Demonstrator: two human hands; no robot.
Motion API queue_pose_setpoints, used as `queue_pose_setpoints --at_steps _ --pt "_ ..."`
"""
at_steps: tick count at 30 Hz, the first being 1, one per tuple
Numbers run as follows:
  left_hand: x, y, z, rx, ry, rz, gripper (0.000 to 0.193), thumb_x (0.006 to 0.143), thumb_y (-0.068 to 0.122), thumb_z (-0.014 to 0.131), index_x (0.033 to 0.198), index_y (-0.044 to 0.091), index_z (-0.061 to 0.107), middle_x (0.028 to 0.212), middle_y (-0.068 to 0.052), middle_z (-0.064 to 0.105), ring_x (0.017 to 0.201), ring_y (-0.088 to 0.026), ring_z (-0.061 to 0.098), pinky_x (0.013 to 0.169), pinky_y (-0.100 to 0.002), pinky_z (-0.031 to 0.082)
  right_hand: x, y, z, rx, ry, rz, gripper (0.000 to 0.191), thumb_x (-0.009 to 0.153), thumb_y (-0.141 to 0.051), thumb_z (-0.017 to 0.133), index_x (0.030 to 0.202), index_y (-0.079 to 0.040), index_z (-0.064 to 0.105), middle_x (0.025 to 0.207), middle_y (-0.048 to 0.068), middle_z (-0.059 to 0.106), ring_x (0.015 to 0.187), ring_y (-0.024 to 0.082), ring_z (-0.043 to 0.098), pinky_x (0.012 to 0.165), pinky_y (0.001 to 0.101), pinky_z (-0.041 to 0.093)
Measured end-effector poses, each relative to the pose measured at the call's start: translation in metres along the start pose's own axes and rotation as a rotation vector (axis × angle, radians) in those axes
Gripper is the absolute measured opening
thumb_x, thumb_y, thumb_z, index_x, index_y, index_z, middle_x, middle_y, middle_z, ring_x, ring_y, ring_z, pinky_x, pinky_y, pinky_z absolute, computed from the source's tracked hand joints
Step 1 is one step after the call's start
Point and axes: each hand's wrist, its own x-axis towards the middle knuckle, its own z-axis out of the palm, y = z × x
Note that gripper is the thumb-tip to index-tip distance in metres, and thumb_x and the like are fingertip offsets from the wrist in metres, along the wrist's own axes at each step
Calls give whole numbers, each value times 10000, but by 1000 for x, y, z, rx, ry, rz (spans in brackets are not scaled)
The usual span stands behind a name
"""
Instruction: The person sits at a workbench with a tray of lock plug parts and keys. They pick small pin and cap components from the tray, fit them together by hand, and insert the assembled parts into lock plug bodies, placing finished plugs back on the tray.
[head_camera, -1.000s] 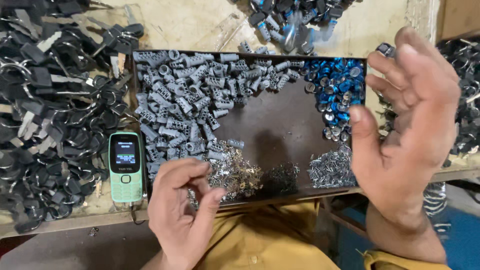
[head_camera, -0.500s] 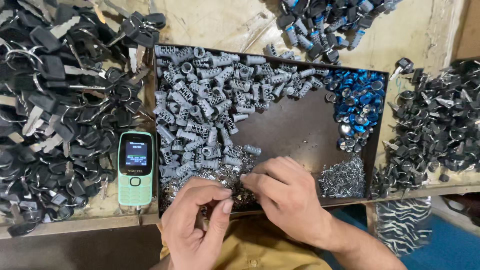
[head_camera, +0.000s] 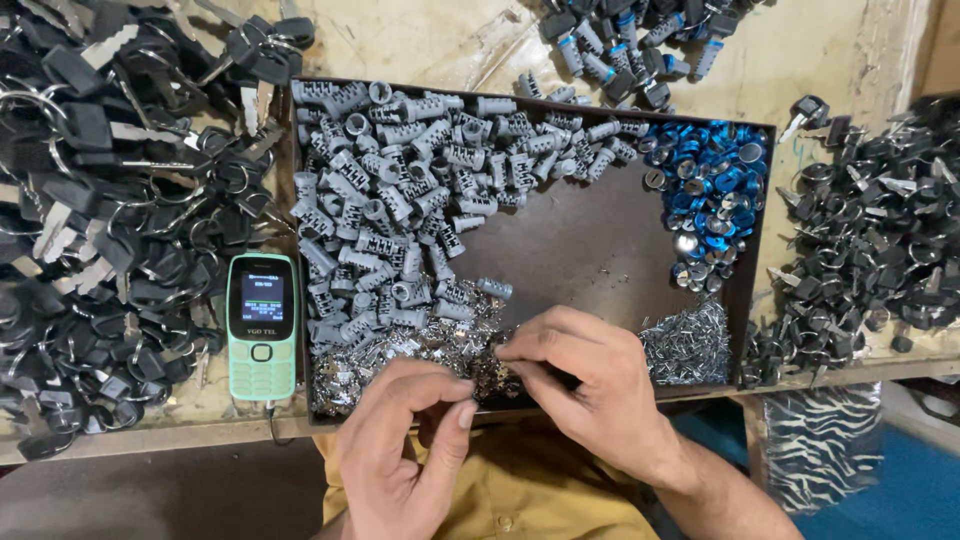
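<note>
Both hands were low in the picture, at the near edge of a dark tray (head_camera: 600, 250). The left hand (head_camera: 400, 450) was curled, with its thumb and first finger nearly pinched together; something tiny may have been between them, but I could not tell. The right hand (head_camera: 590, 385) lay palm down with its fingertips (head_camera: 510, 352) touching a pile of small shiny metal bits (head_camera: 420, 350). Whether it had hold of one was hidden.

That shiny pile sat at about 11 o'clock from the left hand and at 9 o'clock from the right hand, right beside both.

As for how far the work had got, it looked like plenty was left. Many grey lock barrels (head_camera: 400, 190) filled the tray from 9 to 12 o'clock. Blue round caps (head_camera: 715, 180) were heaped at 2 o'clock. Another heap of little silver pins (head_camera: 690, 345) lay at 3 o'clock from the right hand. No finished piece could be picked out near the hands.

Outside the tray, black keys (head_camera: 100, 200) covered the surface at 9 o'clock, and a green phone (head_camera: 262, 325) lay just beside the tray. Black lock parts (head_camera: 870, 250) were piled at 3 o'clock.
</note>
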Motion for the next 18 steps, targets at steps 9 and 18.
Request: queue_pose_setpoints --at_steps 9,18 --pt "4 11 -7 99 182 73 120 926 7 708 1036 7 661 998 -96 691 821 -94 627 710 -209 507 1 -6 10 -188 51 -172 268 765 26 766 1009 -66 708 945 73 676 818 280 643 702 367 520" --pt "-2 7 -15 107 58 147 148 899 23 739 1025 7 663 972 -90 682 819 -94 624 680 -200 499 -6 -2 4 136 14 19 294 816 107 682 1048 -63 742 942 79 683 787 179 721 673 272 567"
